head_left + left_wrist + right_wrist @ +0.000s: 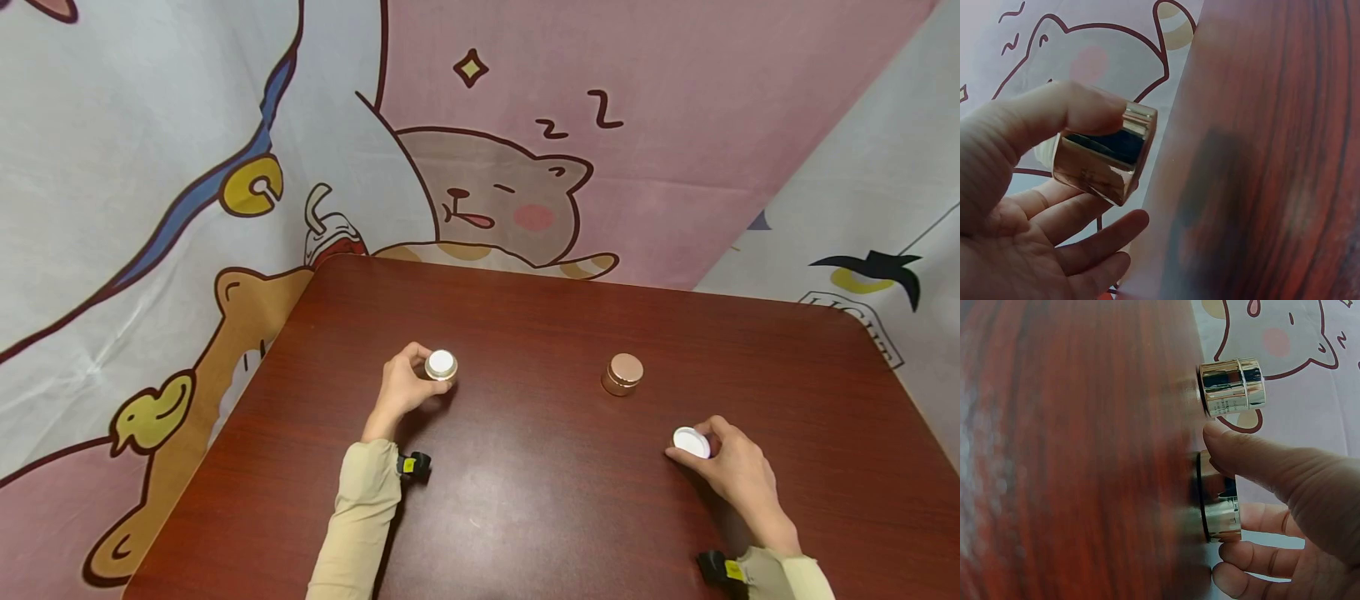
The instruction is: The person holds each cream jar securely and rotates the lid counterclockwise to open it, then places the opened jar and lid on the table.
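Between thumb and fingers, my left hand (401, 387) grips a small gold cosmetic jar (1094, 164) with its lid off and its white top facing up. In the left wrist view the jar is above the table, and the other fingers spread loosely below it. At the right, my right hand (741, 473) pinches a gold jar lid (691, 442), its white inside turned up. The right wrist view shows the lid's shiny side close to the tabletop. Beyond that hand a second gold jar (622, 375), closed with its cap, stands upright on the table.
The dark red-brown wooden table (525, 467) has rounded far corners. A cloth backdrop (660, 125) with cartoon animals hangs behind and to the left of it. A black wrist strap (415, 465) sits at my left sleeve, and another (712, 568) at my right.
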Available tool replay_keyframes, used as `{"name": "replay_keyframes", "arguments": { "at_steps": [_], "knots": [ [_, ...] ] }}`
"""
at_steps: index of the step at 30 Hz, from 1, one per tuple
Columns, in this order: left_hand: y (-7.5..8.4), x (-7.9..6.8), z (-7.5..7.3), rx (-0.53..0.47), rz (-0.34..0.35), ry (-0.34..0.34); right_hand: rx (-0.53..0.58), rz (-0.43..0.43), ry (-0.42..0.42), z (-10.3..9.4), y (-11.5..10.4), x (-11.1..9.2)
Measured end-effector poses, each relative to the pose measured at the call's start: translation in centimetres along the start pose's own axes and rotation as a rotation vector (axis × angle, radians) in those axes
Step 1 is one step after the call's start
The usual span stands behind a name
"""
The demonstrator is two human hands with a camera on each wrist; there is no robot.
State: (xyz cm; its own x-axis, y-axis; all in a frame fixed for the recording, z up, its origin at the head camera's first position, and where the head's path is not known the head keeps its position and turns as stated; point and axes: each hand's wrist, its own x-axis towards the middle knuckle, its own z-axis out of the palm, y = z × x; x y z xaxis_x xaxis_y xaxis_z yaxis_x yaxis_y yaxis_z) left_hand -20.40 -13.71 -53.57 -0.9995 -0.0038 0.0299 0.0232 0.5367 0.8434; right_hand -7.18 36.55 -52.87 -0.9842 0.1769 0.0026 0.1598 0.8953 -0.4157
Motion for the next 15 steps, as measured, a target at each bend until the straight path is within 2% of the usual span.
{"name": "replay_keyframes", "arguments": {
  "at_steps": [4,11,15],
  "knots": [
    [-1.6,0.8,0.4,0.01,-0.061,-0.03,0.01,-0.008,0.01,0.5,0.8,0.2],
    [-1.4,0.6,0.4,0.02,-0.108,-0.042,-0.003,-0.02,0.021,1.1,1.5,0.5],
    [-1.4,0.6,0.4,0.026,-0.109,-0.047,0.009,0.015,-0.003,-0.5,-0.8,0.0]
  ]
}}
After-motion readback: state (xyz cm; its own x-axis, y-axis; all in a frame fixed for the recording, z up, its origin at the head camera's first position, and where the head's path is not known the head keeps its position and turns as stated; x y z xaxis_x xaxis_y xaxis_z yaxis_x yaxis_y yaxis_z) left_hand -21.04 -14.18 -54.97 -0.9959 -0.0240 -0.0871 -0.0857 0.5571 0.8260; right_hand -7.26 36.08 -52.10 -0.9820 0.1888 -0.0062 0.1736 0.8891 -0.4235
